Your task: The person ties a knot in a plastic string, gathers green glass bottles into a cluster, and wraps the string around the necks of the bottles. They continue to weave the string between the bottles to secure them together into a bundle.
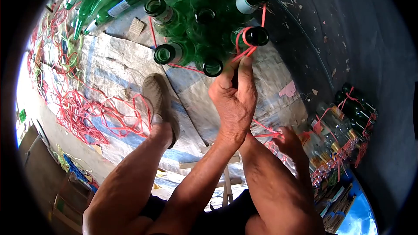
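Note:
A cluster of upright green glass bottles [204,39] stands at the top middle. Pinkish-red plastic string [153,30] runs around the outer necks and loops over one bottle neck [256,36] at the right. Thumb and fingers of my left hand [234,93] are closed in a pinch on the string just below that neck. Lower right, beyond my right knee, my right hand [291,143] is closed around another stretch of the same string; it is partly shadowed and slightly blurred. My legs hide part of the string between the hands.
Loose pink string [80,115] lies tangled at the left by my shoe [156,95]. More green bottles [115,8] lie at upper left. Tied clear and dark bottles [335,135] are at the right. Woven sheeting [117,58] covers the floor; a small wooden stool [226,182] stands between my legs.

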Available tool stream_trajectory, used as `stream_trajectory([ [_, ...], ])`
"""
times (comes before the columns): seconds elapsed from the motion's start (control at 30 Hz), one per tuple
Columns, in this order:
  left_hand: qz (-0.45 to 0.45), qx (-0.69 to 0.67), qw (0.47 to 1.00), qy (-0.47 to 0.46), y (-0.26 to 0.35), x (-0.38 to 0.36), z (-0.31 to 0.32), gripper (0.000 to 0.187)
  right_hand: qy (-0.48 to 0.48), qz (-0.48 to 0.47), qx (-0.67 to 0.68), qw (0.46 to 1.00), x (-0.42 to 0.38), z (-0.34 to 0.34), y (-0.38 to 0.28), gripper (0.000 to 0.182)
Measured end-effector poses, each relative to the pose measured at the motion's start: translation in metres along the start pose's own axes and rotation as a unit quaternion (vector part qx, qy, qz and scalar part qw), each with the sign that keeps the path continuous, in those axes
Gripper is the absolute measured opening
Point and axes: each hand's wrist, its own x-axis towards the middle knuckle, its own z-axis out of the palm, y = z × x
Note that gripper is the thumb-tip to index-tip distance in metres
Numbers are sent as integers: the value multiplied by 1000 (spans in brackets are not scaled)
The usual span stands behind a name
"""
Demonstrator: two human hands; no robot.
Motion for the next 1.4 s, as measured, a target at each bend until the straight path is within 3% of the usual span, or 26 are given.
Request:
stream_trajectory([
  [0.07,-20,-5,1000,2,1,-1,-2,10,46,-31,-51,997,28,-48,-58,31],
  [0.2,-18,37,999,34,3,-3,-4,9,167,-98,47,980,82,-116,-146,22],
  [0.3,0,61,997,44,0,-3,-7,11,275,-271,21,922,109,-160,-208,27],
  [0.33,-1,75,996,46,3,-3,-8,11,313,-355,-2,881,124,-169,-218,30],
  [0.47,31,106,992,67,3,-2,-8,14,256,-489,-80,830,173,-195,-272,31],
  [0.63,67,152,983,78,1,-2,-13,11,124,-469,-194,853,190,-194,-302,19],
  [0.87,25,116,988,96,0,-4,-12,10,26,-434,-260,862,198,-191,-314,8],
  [1.4,-3,91,991,94,-3,-5,-12,13,-3,-494,-234,837,225,-186,-299,5],
])
